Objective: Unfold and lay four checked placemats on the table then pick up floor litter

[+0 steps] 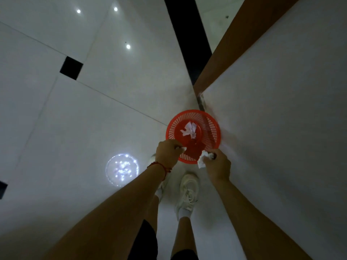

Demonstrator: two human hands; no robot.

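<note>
A round red basket (193,136) stands upright on the pale tiled floor (75,128), its open mouth facing up, tucked into the corner just beside the white wall (281,109) and the brown door frame (231,45). A crumpled white paper (189,130) lies on its bottom. The left hand (168,153) hangs over the near-left rim, fingers curled together and pinching a small white scrap (183,148) at their tips. The right hand (217,166) is at the near-right rim, fingers closed on a crumpled white tissue (202,160) that dangles below the fingertips, outside the rim. A red string bracelet (161,167) circles the left wrist. White sneakers (187,192) stand just short of the basket.
</note>
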